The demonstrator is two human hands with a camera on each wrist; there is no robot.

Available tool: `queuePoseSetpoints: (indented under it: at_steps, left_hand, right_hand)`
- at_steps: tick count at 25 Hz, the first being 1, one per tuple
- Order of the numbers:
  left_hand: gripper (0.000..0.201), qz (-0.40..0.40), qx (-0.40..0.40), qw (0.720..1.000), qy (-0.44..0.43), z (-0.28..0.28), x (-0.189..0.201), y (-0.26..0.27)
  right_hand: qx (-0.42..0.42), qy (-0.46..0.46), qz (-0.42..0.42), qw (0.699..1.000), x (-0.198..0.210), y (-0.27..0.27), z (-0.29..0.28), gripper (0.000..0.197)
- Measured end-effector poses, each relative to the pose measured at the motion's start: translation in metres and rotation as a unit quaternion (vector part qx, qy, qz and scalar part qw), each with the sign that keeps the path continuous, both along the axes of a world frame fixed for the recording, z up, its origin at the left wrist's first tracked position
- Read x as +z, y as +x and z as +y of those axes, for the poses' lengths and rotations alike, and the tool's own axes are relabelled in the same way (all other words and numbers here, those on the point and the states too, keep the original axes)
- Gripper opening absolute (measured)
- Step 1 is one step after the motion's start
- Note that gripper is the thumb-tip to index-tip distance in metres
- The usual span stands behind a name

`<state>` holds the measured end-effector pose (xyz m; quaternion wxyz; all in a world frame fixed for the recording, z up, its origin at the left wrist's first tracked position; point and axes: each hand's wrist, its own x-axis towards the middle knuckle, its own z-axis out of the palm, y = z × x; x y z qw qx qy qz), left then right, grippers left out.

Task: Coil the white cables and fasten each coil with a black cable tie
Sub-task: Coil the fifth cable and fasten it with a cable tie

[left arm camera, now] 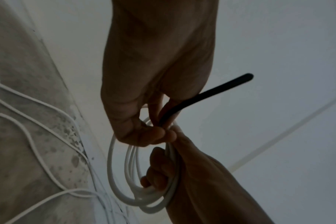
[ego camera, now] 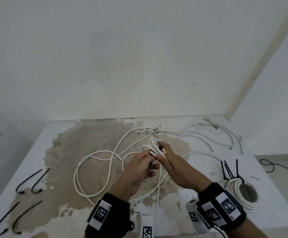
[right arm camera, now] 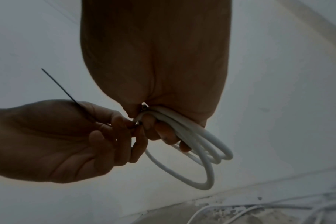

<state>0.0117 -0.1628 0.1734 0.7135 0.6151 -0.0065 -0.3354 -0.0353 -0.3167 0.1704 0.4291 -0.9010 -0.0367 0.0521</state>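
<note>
Coil [right arm camera: 192, 145] of white cable sits bunched inside the curled fingers [right arm camera: 163, 133] of the right hand [ego camera: 179, 165], held above the table [ego camera: 37, 152]. The left hand [ego camera: 136, 169] pinches a black cable tie [left arm camera: 207, 94] at the same bunch, its tail sticking out free. The cable looks light but springy, so I judge the loops will open if the grip loosens; best to hold where all turns cross. The tie is thin, smooth and may slip. Loose cables [ego camera: 95, 169] lie on the table, a finished coil [ego camera: 244, 194] at the right, spare ties [ego camera: 28, 182] at the left.
</note>
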Motion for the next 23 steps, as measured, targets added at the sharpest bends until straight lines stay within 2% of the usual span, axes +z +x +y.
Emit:
queuePoseSetpoints:
  at_steps: [4,5,7,9,11,12,16,19,21,23]
  left_hand:
    - [0.016,-0.03,-0.031,0.999,0.027,0.006,-0.004,0.002]
    - [0.014,-0.048,-0.024,0.997,0.049,0.006,-0.005,0.002]
    - [0.025,-0.051,0.023,0.996,0.063,0.004,-0.006,-0.001]
    - [0.03,0.005,0.081,0.997,0.006,0.002,-0.003,-0.003]
    - [0.021,0.014,0.094,0.995,-0.041,0.002,0.004,-0.008]
    - [0.02,-0.013,0.078,0.996,-0.037,0.003,0.007,-0.011]
    - [0.039,-0.163,0.045,0.986,-0.011,0.003,0.011,-0.023]
    - [0.03,-0.245,0.044,0.969,0.001,-0.001,0.01,-0.023]
    - [0.026,-0.296,0.054,0.953,0.025,0.001,0.006,-0.018]
    - [0.026,-0.314,0.063,0.945,0.061,0.003,0.004,-0.012]
  right_hand:
    - [0.02,-0.002,-0.024,1.0,-0.004,-0.002,0.0,0.034]
    - [0.016,-0.001,-0.034,0.999,-0.006,-0.002,0.002,0.034]
    - [-0.008,0.021,-0.063,0.998,-0.011,-0.001,0.006,0.034]
    - [-0.049,0.056,-0.079,0.994,-0.019,0.001,0.006,0.034]
    - [-0.083,0.072,-0.078,0.991,-0.025,0.004,0.003,0.036]
    - [-0.095,0.075,-0.075,0.99,-0.027,0.005,0.002,0.035]
    - [-0.11,0.114,-0.075,0.984,-0.026,0.008,0.002,0.031]
    - [-0.107,0.142,-0.069,0.982,-0.023,0.008,0.003,0.037]
    - [-0.091,0.15,-0.07,0.982,-0.02,0.007,0.004,0.033]
    - [-0.073,0.148,-0.078,0.983,-0.016,0.005,0.005,0.029]
